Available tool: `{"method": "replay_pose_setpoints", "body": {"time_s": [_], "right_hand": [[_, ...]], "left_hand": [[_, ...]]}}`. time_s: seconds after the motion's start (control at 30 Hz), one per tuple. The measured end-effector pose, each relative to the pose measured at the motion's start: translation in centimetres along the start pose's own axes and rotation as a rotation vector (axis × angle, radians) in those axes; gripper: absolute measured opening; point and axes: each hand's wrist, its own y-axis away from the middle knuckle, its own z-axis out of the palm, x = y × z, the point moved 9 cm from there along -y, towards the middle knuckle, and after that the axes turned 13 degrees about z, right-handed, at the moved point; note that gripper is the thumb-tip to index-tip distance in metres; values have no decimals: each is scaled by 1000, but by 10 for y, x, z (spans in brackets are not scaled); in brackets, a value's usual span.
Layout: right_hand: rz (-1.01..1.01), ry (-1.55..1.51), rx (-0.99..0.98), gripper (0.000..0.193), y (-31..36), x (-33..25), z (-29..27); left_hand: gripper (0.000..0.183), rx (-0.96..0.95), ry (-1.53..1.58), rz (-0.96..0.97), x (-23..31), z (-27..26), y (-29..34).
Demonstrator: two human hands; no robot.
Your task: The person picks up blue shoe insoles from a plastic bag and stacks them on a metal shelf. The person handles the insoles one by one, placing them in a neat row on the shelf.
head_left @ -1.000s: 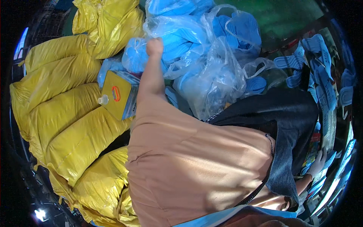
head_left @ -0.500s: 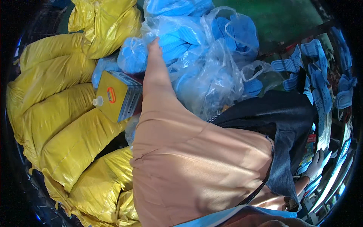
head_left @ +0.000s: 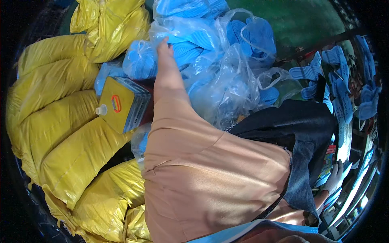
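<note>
My left arm stretches forward to the clear plastic bags of blue shoe soles. There my left hand (head_left: 164, 48) is closed at the edge of a clear plastic bag (head_left: 184, 26), its fingers bent and partly hidden. More blue soles (head_left: 186, 50) show through the plastic. Low at the right edge, my right hand (head_left: 334, 179) wears a pale glove. Its fingers are stretched out beside blue and white pieces on a rack (head_left: 344, 141), and nothing clear is in its grip.
Stacked yellow sacks (head_left: 60, 133) fill the left side. A yellow-topped metal can (head_left: 121, 103) with a white cap stands between them and my left arm. Blue soles (head_left: 310, 71) hang or lie on the rack at right. A green surface (head_left: 304, 24) lies beyond the bags.
My left hand has shifted slightly at the bag, its fingertip now pointing up. My right hand has turned a little, with its fingers more upright. The view has moved slightly.
</note>
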Motion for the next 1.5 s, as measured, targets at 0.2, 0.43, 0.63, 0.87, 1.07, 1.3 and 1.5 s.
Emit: {"method": "replay_pose_setpoints", "body": {"time_s": [0.2, 0.43, 0.63, 0.87, 1.07, 1.3, 1.5], "right_hand": [[22, -48, -52, 39, 7, -3, 4], [30, -36, -67, 37, 10, 12, 4], [-34, -45, -93, 37, 19, 4, 13], [-4, -34, -105, 38, 23, 1, 20], [-40, -30, -108, 39, 18, -8, 28], [-125, -89, -135, 40, 2, 2, 39], [-128, -188, -169, 40, 1, -3, 48]], "left_hand": [[41, -130, 260, -58, -2, 47, 11], [40, -169, 321, -57, -3, 69, 12], [40, -179, 340, -67, -4, 77, 17], [40, -288, 352, 67, 3, 91, 41], [41, -237, 396, 207, 22, 69, 75], [68, -80, 380, 315, 82, 42, 136], [60, -73, -79, 726, 181, 45, 209]]}}
